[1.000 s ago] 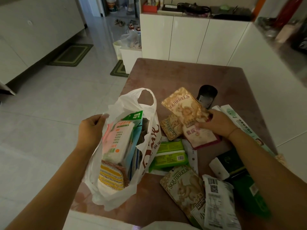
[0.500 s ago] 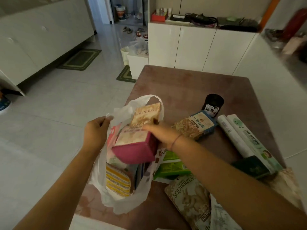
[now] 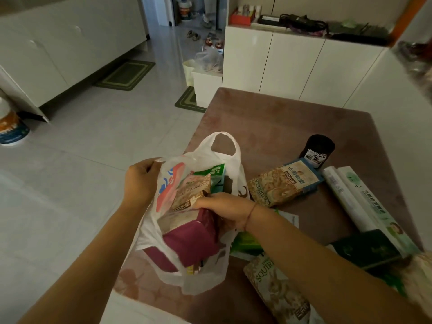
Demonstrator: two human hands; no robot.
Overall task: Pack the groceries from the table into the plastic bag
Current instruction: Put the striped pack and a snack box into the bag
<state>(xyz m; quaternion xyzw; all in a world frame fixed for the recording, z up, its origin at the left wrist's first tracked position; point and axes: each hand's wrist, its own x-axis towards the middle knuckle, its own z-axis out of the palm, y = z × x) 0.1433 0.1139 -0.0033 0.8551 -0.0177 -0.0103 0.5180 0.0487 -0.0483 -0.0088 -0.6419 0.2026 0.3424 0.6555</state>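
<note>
A white plastic bag stands open at the left edge of the brown table. My left hand pinches the bag's left handle and holds the mouth open. My right hand grips a beige and maroon snack packet that sits partly inside the bag, on top of other packed goods. A green packet shows deeper in the bag. On the table lie a blue-topped Squirrels packet, another Squirrels packet, a green pack and a black jar.
Two white rolled packs and a dark green box lie at the table's right side. White cabinets stand behind the table. The tiled floor drops away left of the bag, with green mats farther off.
My right hand carried the beige and maroon packet from the table's middle leftward and down into the bag. The blue-topped packet beneath it came into sight. My left hand kept holding the bag.
</note>
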